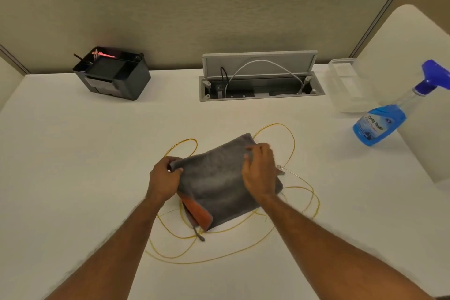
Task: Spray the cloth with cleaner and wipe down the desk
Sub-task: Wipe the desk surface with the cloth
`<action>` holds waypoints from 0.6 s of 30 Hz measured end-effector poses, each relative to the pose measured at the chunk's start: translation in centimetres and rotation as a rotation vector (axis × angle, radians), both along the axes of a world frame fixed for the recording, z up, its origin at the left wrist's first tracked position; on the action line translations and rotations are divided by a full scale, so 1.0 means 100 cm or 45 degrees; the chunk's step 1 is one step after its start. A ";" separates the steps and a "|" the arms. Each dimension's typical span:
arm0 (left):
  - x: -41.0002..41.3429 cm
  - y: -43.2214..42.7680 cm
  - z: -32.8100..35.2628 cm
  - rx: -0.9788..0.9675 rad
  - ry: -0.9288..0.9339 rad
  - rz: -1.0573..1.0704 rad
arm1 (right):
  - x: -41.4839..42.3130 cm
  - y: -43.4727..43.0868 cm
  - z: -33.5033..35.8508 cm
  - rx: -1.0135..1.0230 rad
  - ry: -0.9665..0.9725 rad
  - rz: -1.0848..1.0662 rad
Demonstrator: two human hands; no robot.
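Note:
A grey cloth (216, 182) with an orange underside lies folded in the middle of the white desk (73, 153). My left hand (165, 178) pinches its upper left corner. My right hand (259, 168) grips its upper right edge, fingers curled over the fabric. The blue spray bottle of cleaner (387, 117) stands at the right side of the desk, well away from both hands, its blue trigger head pointing right.
A thin yellow cable (289, 139) loops on the desk around and under the cloth. A black organiser box (114, 75) sits at the back left. An open cable hatch (260, 85) is at the back centre, a clear plastic tray (345, 87) beside it.

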State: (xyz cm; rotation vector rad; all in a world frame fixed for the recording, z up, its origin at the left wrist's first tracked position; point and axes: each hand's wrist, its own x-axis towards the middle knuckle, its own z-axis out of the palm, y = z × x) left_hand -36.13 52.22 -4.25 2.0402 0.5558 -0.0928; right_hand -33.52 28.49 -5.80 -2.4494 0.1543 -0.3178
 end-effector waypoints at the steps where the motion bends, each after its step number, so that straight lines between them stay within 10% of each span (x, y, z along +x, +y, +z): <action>1: 0.002 0.002 -0.002 0.012 0.015 -0.023 | -0.007 0.012 -0.007 -0.026 0.082 0.009; 8: -0.006 0.014 -0.010 0.085 0.040 -0.082 | 0.014 0.073 -0.040 -0.312 0.792 -0.103; 18: -0.022 0.037 -0.013 -0.001 0.132 -0.184 | 0.012 0.067 -0.063 -0.642 0.308 0.486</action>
